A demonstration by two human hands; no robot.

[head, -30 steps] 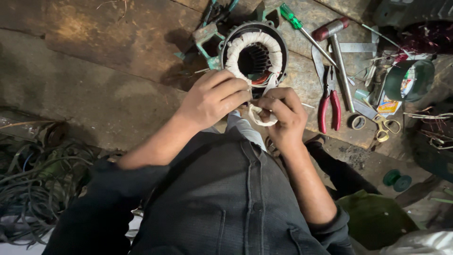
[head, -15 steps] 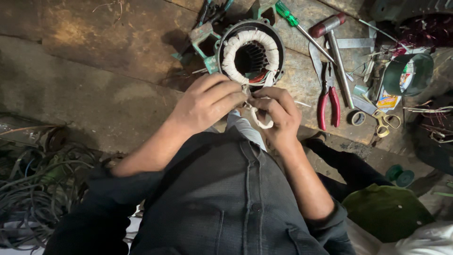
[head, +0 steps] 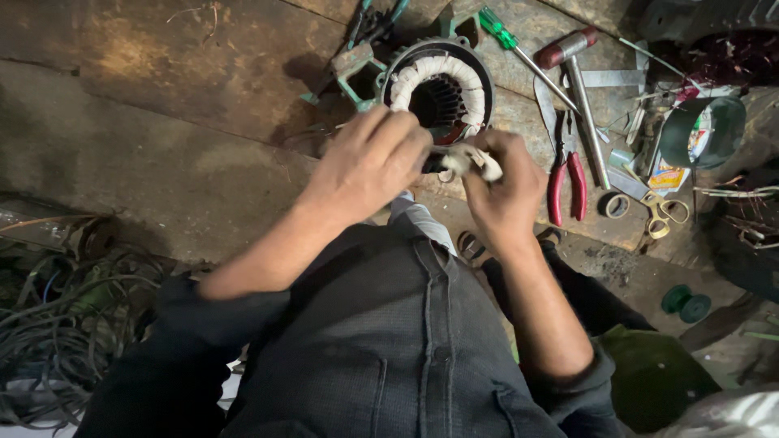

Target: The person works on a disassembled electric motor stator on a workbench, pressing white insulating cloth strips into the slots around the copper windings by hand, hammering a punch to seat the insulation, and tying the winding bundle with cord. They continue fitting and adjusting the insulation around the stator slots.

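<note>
Both hands have drawn a little nearer since the earlier frame, away from the motor stator (head: pixel 438 91), which stands just beyond them on the worn floor (head: pixel 162 122). Left hand (head: pixel 369 162) is curled, fingers bent onto the white tape strip (head: pixel 471 161); right hand (head: pixel 505 188) pinches that strip between thumb and fingers. Red-handled pliers (head: pixel 565 174) lie just right of the right hand.

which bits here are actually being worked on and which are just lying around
In hand:
left hand
right hand
white tape strip, pinched between both hands
green motor stator, right beside the hands

Lying about:
red-handled pliers
hammer
green screwdriver
yellow scissors
tape roll
wire tangle
</note>
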